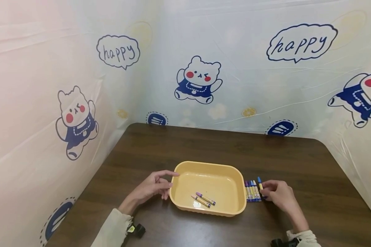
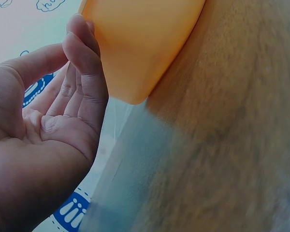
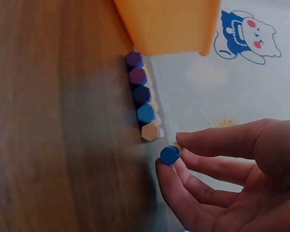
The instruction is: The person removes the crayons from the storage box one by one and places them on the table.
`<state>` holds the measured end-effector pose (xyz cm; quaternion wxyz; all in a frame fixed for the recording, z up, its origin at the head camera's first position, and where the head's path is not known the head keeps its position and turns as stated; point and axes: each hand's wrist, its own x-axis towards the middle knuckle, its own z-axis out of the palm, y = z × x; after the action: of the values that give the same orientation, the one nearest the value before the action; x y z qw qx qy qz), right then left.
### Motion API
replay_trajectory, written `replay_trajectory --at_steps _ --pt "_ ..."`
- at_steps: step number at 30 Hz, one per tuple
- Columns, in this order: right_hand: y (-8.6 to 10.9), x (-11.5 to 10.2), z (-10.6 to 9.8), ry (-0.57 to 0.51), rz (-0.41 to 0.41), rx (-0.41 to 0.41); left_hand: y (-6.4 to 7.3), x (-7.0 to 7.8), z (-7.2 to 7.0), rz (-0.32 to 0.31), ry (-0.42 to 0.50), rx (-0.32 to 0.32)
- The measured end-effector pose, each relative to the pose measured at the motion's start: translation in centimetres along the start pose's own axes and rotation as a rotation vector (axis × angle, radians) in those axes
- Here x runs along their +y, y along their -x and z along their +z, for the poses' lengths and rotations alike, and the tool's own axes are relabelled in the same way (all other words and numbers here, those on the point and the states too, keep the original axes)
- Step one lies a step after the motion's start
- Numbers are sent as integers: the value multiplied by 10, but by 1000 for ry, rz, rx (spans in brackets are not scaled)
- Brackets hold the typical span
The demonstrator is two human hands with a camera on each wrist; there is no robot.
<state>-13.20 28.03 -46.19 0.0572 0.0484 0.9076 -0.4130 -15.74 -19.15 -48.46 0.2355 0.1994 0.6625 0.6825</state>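
Observation:
A yellow plastic basin (image 1: 208, 165) stands on the table, with two crayons, one purple-tipped (image 1: 205, 198) and one peach-tipped (image 1: 201, 201), lying on its floor. My left hand (image 1: 151, 187) holds the basin's left rim, the index finger over the edge and the thumb against the outer wall. Just right of the basin, several crayons (image 1: 253, 192) lie side by side in a row; their coloured ends (image 3: 142, 94) show in the right wrist view. Beside that row my right hand (image 1: 279, 195) pinches a blue crayon (image 3: 169, 154) between thumb and fingers, its blue tip pointing away from me.
The dark brown wooden table (image 1: 228, 137) extends around the basin on all sides. A pale printed curtain (image 1: 235, 75) with bear figures hangs behind the table and along its left and right edges.

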Motion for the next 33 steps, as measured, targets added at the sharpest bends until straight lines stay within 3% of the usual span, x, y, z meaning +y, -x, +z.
replay_trajectory --at_steps 19,33 --pt "1 0 0 75 11 -21 -1 2 2 -14 -1 4" --pt "7 -7 -6 150 -99 88 -1 3 1 2 0 0"
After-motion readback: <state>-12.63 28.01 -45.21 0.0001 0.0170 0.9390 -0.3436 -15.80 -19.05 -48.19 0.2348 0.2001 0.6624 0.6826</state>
